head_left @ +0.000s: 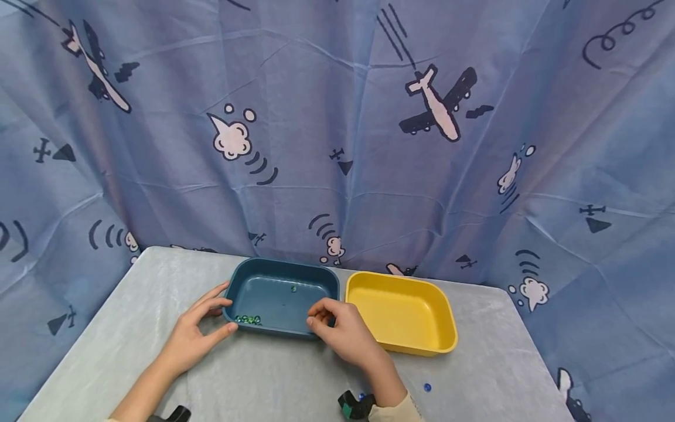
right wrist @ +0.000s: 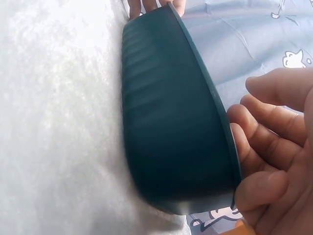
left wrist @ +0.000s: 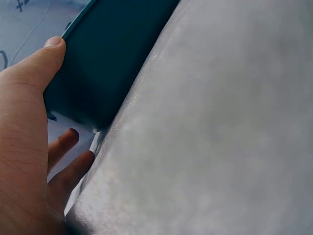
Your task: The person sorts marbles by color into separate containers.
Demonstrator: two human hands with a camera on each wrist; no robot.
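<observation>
A dark teal bin (head_left: 285,331) stands toward the back of the table, with several green glass marbles (head_left: 249,320) in its near left corner and one green marble (head_left: 293,289) farther back. My left hand (head_left: 190,337) holds the bin's left end, the thumb (left wrist: 55,44) at the near rim and fingers round the end wall. Over the near right corner of the bin is my right hand (head_left: 345,328), its fingers loosely curled. In the right wrist view those fingers (right wrist: 266,120) overlap the rim, some of them behind it. No marble shows between them.
A yellow bin (head_left: 416,350) stands right beside the teal one. One blue marble (head_left: 428,387) lies on the grey cloth-covered table (head_left: 253,381) in front of it, and another blue marble (head_left: 361,397) is near my right wrist. A blue airplane-patterned curtain (head_left: 295,146) hangs behind.
</observation>
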